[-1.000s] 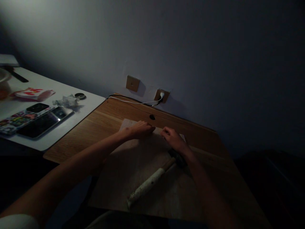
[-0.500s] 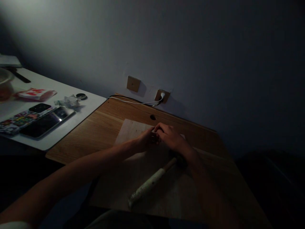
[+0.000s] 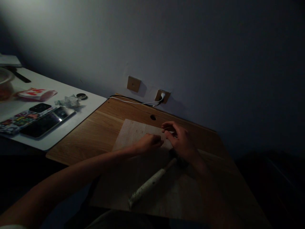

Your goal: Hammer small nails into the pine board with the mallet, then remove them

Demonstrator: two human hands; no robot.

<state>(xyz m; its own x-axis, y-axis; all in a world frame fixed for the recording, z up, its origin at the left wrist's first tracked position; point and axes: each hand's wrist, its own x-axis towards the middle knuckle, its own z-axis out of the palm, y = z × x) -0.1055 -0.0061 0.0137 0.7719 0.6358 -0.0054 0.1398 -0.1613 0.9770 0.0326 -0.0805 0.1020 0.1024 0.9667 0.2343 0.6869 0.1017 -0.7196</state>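
Observation:
My left hand (image 3: 149, 143) is closed in a loose fist above the pale wooden board (image 3: 130, 132); whatever it may hold is hidden inside the fingers. Just to its right hovers my right hand (image 3: 178, 136), its fingers curved with thumb and index apart and nothing visible between them. Below both hands a hammer (image 3: 149, 185) lies slantwise on the board. Its light wrapped grip points toward me, while the dark head is partly covered by my right wrist. A few small dark marks or holes show near the board's far left corner.
The board lies on a brown wooden desk (image 3: 83, 140). On the white table (image 3: 91, 105) at left are a phone (image 3: 47, 122), crumpled plastic (image 3: 71, 101), a red-and-white packet (image 3: 37, 93) and a tub (image 3: 5, 84). A wall socket (image 3: 162, 96) has cables plugged in. Lighting is dim.
My hands, together half a second ago, have come apart. The right moved a little right and its fingers opened; the left turned into a fist. The hammer stayed put.

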